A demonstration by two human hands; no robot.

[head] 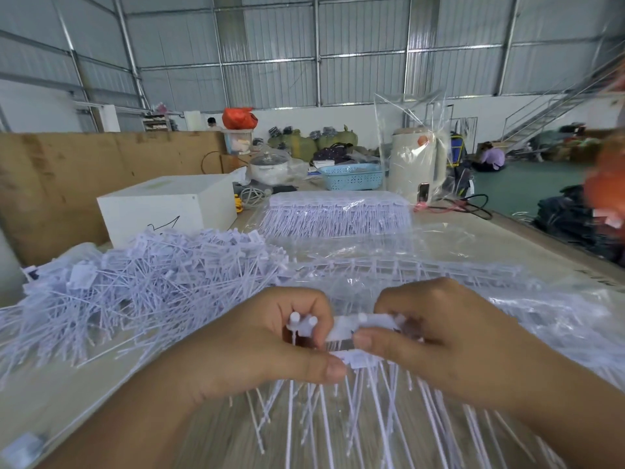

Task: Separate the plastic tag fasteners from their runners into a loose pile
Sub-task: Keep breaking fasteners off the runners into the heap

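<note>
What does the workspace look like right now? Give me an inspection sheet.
Surface: table, partly under clear plastic sheeting.
Job's things: runner strip held between both hands; loose pile at left; bagged stack behind.
Clutter: white box, blue basket, pot, kettle.
Hands: left hand and right hand both pinch the strip.
Cables: black cable at the far edge.
Surroundings: warehouse; seated person, stairs.

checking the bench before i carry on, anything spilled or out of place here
Nothing stands out. The loose pile sprawls at the left as intended, the left hand and right hand grip one runner strip, and bagged strips lie behind.
</note>
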